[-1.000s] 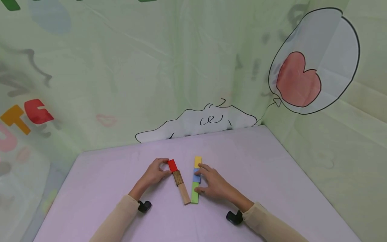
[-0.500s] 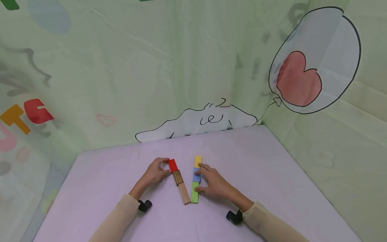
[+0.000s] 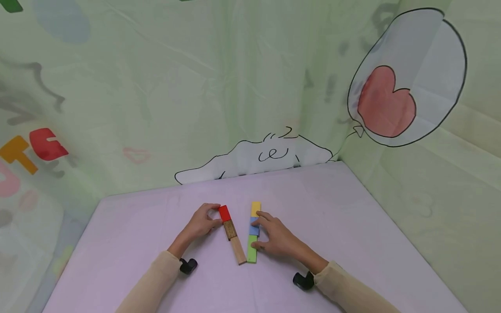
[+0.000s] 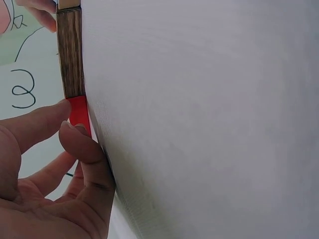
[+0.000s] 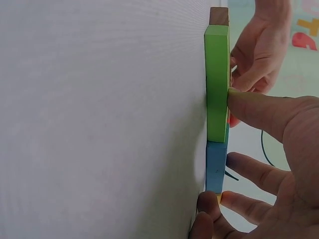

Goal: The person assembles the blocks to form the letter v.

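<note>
Two rows of wooden blocks form a narrow V on the tabletop. The left row has a red block [image 3: 225,213] at its far end, a dark striped brown block [image 3: 230,230] in the middle and a longer pale wood block [image 3: 238,251] nearest. My left hand [image 3: 200,222] pinches the red block between thumb and finger. A yellow block [image 3: 255,208], a blue block [image 3: 254,227] and a green block [image 5: 217,82] make up the right row. Along it lies my right hand [image 3: 278,237], thumb touching the green block and spread fingers on the blue and yellow ones.
A lilac cloth [image 3: 332,226] covers the table. Printed fabric walls rise behind it and at the right, with a balloon drawing [image 3: 422,56]. Black wrist devices, left [image 3: 188,266] and right [image 3: 303,281], sit beside the sleeves.
My left hand and the red block have shifted very slightly to the right and away. The right hand and its row look still.
</note>
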The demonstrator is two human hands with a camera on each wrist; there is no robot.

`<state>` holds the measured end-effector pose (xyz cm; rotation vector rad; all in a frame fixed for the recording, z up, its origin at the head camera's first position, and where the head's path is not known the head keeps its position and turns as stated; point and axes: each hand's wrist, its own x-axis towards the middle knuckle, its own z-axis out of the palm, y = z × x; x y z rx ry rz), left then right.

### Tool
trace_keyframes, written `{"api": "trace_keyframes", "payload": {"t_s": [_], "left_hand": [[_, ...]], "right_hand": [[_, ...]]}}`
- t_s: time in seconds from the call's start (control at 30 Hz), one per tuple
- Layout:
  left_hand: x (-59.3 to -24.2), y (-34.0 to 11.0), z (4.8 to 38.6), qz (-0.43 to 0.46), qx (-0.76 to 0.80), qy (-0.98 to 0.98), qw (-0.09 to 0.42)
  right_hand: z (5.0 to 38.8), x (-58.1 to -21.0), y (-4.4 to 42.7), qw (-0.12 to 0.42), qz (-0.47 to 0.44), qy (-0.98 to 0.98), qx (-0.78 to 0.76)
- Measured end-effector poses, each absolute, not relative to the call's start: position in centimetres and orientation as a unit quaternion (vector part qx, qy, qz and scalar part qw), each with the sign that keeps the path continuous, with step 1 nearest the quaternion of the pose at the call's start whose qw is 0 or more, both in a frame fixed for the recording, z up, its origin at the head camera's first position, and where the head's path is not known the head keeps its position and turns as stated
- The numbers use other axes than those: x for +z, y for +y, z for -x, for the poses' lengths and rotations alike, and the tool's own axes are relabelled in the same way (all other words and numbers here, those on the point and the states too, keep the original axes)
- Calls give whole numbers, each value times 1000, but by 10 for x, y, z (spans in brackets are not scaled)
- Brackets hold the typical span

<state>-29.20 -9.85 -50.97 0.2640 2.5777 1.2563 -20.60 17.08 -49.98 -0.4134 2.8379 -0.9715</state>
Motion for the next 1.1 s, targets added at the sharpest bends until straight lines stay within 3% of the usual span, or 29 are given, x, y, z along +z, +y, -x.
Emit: {"api": "trace_keyframes", "payload": {"t_s": [0.87, 1.1], "left_hand": [[-508, -107, 275, -61, 448, 884, 122], [-502, -105, 260, -113, 407, 904, 66]], "right_hand": [[211, -496, 169, 52, 167, 946, -272], [209, -495, 173, 42, 174, 950, -255]]}}
